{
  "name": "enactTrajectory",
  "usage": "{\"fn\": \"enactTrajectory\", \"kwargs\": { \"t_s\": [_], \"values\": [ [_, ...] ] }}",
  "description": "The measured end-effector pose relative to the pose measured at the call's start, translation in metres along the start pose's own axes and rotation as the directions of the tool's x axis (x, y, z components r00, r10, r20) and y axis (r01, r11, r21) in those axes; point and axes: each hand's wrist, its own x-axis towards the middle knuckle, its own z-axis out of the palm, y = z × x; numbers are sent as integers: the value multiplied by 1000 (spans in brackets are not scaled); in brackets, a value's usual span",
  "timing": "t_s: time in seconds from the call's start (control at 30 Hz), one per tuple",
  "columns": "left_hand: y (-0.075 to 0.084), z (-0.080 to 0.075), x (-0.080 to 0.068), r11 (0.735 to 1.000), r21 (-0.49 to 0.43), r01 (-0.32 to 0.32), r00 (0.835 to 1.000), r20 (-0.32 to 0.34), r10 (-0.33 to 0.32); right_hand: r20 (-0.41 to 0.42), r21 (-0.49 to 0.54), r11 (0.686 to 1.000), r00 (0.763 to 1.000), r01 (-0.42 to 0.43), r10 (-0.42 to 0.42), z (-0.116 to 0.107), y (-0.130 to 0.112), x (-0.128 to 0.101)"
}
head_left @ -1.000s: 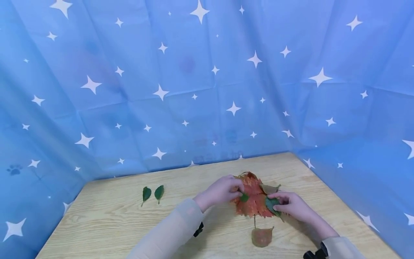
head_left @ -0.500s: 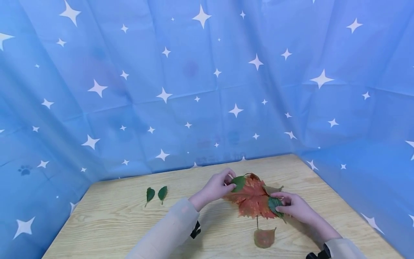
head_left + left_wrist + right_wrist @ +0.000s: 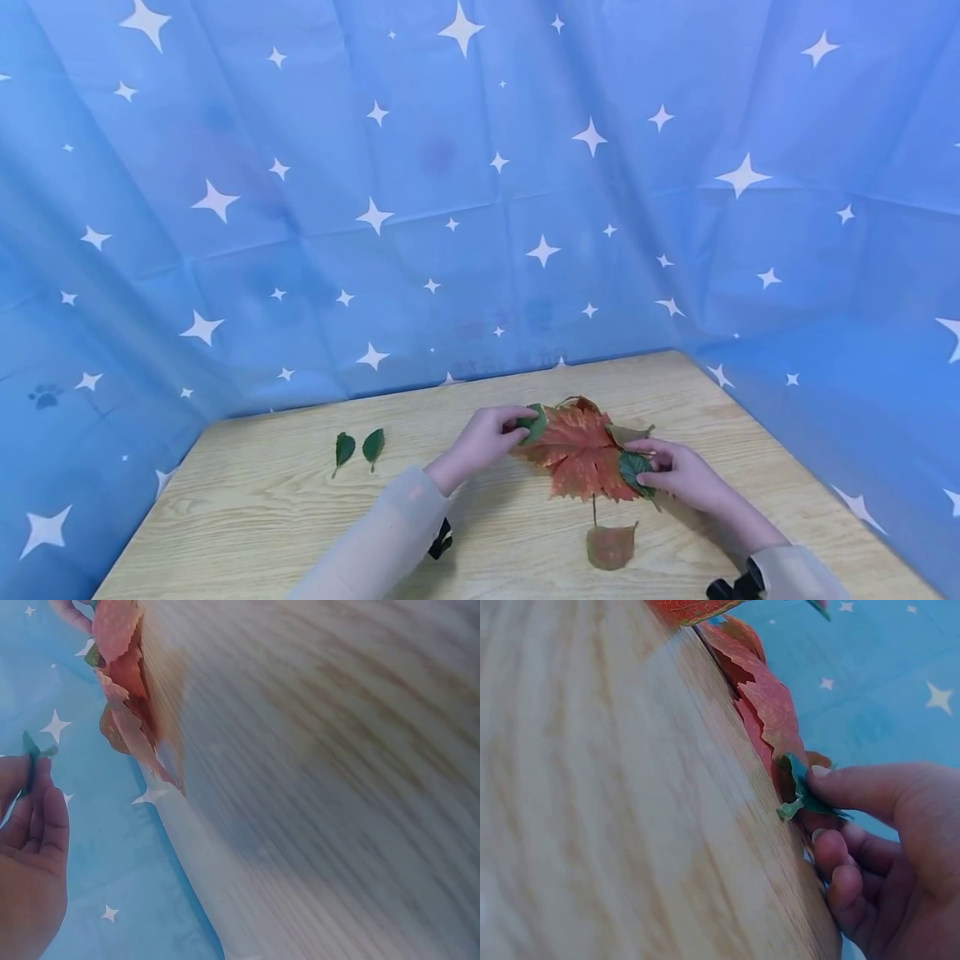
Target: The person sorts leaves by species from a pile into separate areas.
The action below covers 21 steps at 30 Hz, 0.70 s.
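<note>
My left hand (image 3: 480, 442) pinches a green leaf (image 3: 534, 423) between thumb and fingers at the upper left edge of a large red-orange leaf (image 3: 577, 458). In the left wrist view this green leaf (image 3: 31, 759) is raised off the table. On the opposite side, my right hand (image 3: 686, 477) pinches another green leaf (image 3: 633, 469) against the red leaf's right edge. The right wrist view shows its stem end (image 3: 789, 810) sticking out past the thumb. A brownish leaf (image 3: 628, 434) lies just above the right fingers, partly under the red one.
Two small green leaves (image 3: 358, 450) lie apart at the table's left. A reddish-brown leaf (image 3: 611, 547) is at the red leaf's stem, near the front. A curled brown leaf (image 3: 585, 404) sits at its top. Blue star-printed cloth (image 3: 420, 250) hangs behind the wooden table (image 3: 247, 517).
My left hand has carried its green leaf up and left, from over the red leaf to its upper left edge. My right hand stays about where it was.
</note>
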Motion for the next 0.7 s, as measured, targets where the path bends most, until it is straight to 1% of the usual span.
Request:
{"fn": "enactTrajectory", "kwargs": {
  "t_s": [0.1,0.23,0.43,0.7],
  "values": [
    [1,-1,-2,1000,-21,13,1000,13,-13,4,19,1000,1000,-2,2,0,-1,-1],
    [0,-1,-3,999,-28,15,1000,15,-15,8,26,1000,1000,-8,8,0,-1,-2],
    [-6,0,-4,999,-28,40,999,0,-40,1,-7,999,999,-35,35,-1,0,-1],
    [-8,0,-5,998,-53,46,999,-23,-48,6,-17,999,1000,-28,28,0,1,0]
  ]
}}
